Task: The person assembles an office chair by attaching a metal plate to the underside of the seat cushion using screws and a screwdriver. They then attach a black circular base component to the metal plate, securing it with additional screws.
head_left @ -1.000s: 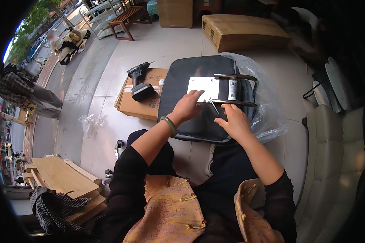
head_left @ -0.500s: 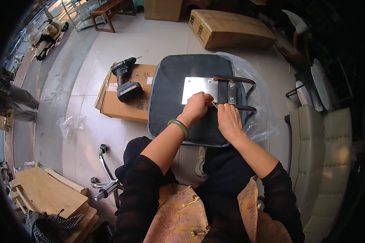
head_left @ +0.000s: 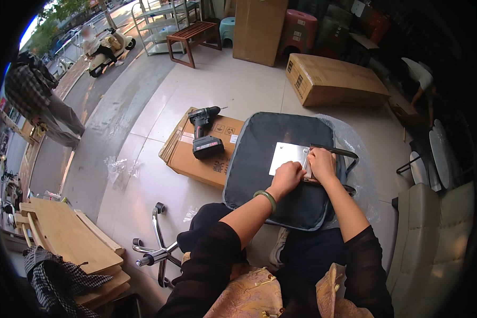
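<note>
A dark grey padded chair seat or back (head_left: 265, 132) lies in front of my knees, with a shiny metal plate (head_left: 283, 153) on its upper face. Black bent tubes (head_left: 344, 152) run from the plate past the right edge. My left hand (head_left: 287, 178), below a green bangle, is pinched at the plate's near edge. Close beside it, my right hand (head_left: 322, 163) has its fingers curled down over the plate's right part, near the upper tube. A thin bit of metal shows between both hands; their fingers hide what they hold.
A cordless drill (head_left: 206, 143) rests on a flat carton (head_left: 183, 156) to the left. Bubble wrap (head_left: 363, 183) lies under the seat's right side. Nearby are a chrome chair base (head_left: 161, 249), wooden boards (head_left: 71, 233), a sofa (head_left: 416, 222) and a long carton (head_left: 344, 79).
My view has shifted, so the scene sits lower and further right. My right hand has gone from the near tube up towards the far tube; my left hand stays at the plate's near edge.
</note>
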The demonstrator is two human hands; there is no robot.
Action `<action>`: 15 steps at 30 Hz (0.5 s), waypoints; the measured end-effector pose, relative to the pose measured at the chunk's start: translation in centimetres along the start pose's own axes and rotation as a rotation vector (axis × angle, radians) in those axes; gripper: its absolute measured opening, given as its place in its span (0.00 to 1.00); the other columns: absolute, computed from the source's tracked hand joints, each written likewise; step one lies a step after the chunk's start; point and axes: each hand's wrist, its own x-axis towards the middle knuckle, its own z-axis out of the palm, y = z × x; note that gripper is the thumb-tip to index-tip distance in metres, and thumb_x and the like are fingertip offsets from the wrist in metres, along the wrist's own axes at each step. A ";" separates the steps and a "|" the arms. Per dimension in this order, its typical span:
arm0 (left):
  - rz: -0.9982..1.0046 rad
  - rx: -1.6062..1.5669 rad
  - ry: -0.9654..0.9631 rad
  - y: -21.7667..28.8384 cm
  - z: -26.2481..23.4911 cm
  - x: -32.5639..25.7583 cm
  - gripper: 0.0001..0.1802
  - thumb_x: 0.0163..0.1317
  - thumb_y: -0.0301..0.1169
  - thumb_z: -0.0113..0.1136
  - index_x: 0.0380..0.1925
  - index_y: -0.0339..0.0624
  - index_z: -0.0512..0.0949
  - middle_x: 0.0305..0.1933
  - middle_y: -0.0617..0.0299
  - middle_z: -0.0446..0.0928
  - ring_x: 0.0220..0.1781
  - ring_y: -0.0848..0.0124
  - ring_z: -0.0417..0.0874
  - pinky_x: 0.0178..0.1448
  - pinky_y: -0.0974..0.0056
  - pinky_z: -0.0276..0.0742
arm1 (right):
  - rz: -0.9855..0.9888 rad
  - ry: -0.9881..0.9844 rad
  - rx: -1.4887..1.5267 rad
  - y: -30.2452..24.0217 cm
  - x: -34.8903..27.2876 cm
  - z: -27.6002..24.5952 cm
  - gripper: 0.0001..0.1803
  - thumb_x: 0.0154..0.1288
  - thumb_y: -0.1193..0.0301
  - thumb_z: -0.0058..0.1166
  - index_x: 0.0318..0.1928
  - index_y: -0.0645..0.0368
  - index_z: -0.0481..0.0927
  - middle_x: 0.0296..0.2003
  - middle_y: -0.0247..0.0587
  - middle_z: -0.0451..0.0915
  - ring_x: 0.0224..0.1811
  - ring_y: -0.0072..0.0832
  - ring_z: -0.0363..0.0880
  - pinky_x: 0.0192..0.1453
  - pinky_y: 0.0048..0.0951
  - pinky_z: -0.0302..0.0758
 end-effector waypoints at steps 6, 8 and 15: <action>-0.284 -0.016 0.103 0.6 0.2 -1.0 0.16 0.59 0.39 0.59 0.29 0.35 0.81 0.32 0.45 0.81 0.36 0.49 0.83 0.42 0.52 0.77 | -0.059 -0.226 0.116 -3.0 -0.7 2.2 0.16 0.64 0.63 0.49 0.30 0.62 0.83 0.34 0.55 0.82 0.40 0.50 0.81 0.48 0.47 0.74; -0.399 0.023 0.128 0.7 0.2 -1.6 0.13 0.57 0.37 0.59 0.30 0.36 0.80 0.32 0.46 0.81 0.37 0.50 0.83 0.42 0.52 0.76 | -0.046 -0.301 0.169 -2.9 -1.3 1.8 0.15 0.63 0.63 0.50 0.31 0.62 0.83 0.33 0.56 0.82 0.40 0.51 0.81 0.46 0.47 0.76; 0.113 0.368 0.241 -0.1 0.2 -1.7 0.07 0.55 0.32 0.58 0.32 0.43 0.74 0.33 0.52 0.79 0.38 0.53 0.81 0.40 0.50 0.73 | -0.218 -0.335 0.273 -1.5 -2.4 -0.2 0.14 0.61 0.66 0.52 0.32 0.65 0.83 0.34 0.57 0.80 0.37 0.51 0.80 0.46 0.43 0.76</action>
